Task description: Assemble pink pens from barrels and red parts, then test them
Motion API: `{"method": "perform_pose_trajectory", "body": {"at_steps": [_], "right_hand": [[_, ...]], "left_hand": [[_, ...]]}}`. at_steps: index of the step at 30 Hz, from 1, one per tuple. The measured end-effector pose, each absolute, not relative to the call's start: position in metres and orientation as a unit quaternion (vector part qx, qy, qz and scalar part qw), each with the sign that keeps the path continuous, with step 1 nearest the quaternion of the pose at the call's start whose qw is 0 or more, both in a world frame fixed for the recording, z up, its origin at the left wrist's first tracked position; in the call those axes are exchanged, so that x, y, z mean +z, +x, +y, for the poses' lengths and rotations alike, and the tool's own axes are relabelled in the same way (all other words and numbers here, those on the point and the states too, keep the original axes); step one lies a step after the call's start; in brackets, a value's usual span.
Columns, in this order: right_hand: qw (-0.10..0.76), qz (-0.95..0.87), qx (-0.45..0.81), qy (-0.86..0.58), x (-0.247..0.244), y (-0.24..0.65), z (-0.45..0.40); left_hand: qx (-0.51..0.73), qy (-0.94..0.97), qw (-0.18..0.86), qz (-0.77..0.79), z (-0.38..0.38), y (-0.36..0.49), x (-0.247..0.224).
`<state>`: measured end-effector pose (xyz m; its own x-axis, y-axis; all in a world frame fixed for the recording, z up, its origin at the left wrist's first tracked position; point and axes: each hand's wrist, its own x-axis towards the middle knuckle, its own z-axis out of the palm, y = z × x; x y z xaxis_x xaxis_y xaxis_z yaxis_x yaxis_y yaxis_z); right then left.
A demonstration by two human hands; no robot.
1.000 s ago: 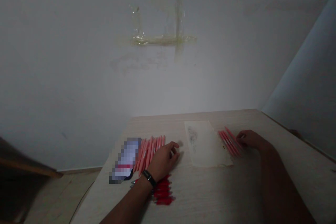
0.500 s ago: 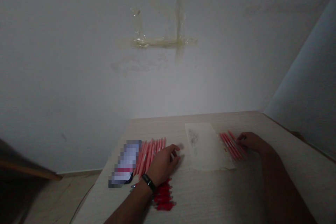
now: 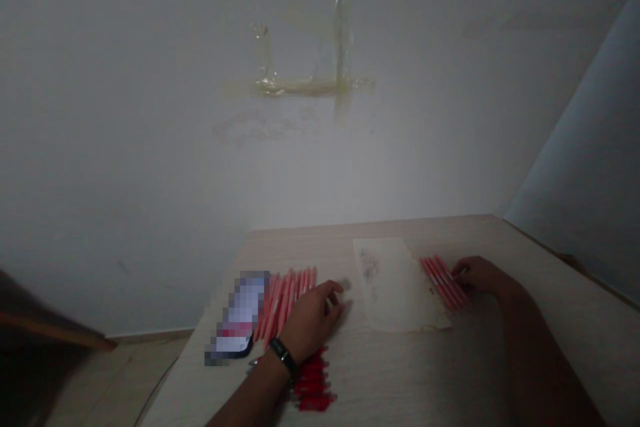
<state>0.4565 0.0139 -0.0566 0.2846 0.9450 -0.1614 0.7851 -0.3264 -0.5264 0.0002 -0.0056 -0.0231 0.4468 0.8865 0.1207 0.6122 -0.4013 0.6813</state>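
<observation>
My left hand [image 3: 316,317] rests on the table, thumb and fingers loosely curved and apart, holding nothing. Under and beside it lies a row of pink pens [image 3: 280,303]. Close to my left wrist, which wears a black band [image 3: 283,353], is a stack of red pens [image 3: 314,383], partly covered by the forearm. On the right, my right hand [image 3: 477,273] has its fingers closed at the outer edge of a smaller group of pink pens [image 3: 445,283], pinching the outermost one. These pens lie slanted, side by side.
A sheet of paper [image 3: 395,300] with dark scribbles lies between the hands on the wooden table [image 3: 380,373]. A pixelated phone-like object [image 3: 243,313] is at the left edge. The wall [image 3: 400,147] behind carries strips of clear tape [image 3: 300,87].
The outermost pink pen on the right has come in closer and more even with its group, my right fingers still at it. My left hand has stayed in place.
</observation>
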Motion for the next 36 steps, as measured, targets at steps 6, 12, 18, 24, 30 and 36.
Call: {"method": "perform_pose_trajectory", "body": {"at_steps": [6, 12, 18, 24, 30, 36], "right_hand": [[0.166, -0.535, 0.308, -0.769, -0.053, 0.458, 0.016], [0.167, -0.527, 0.327, -0.766, -0.052, 0.456, 0.015], [0.160, -0.543, 0.305, -0.766, -0.059, 0.461, 0.017], [0.180, -0.565, 0.228, -0.772, -0.055, 0.464, 0.018], [0.167, -0.563, 0.241, -0.772, -0.055, 0.460, 0.016], [0.149, -0.552, 0.235, -0.786, -0.048, 0.453, 0.013]], "left_hand": [[0.239, 0.803, 0.283, 0.468, -0.004, -0.001, -0.025], [0.243, 0.804, 0.284, 0.461, -0.004, -0.002, -0.028], [0.249, 0.800, 0.282, 0.468, -0.005, -0.001, -0.029], [0.242, 0.800, 0.288, 0.468, -0.004, -0.002, -0.026], [0.239, 0.803, 0.277, 0.471, -0.003, -0.003, -0.029], [0.231, 0.805, 0.271, 0.475, -0.005, -0.003, -0.026]]}}
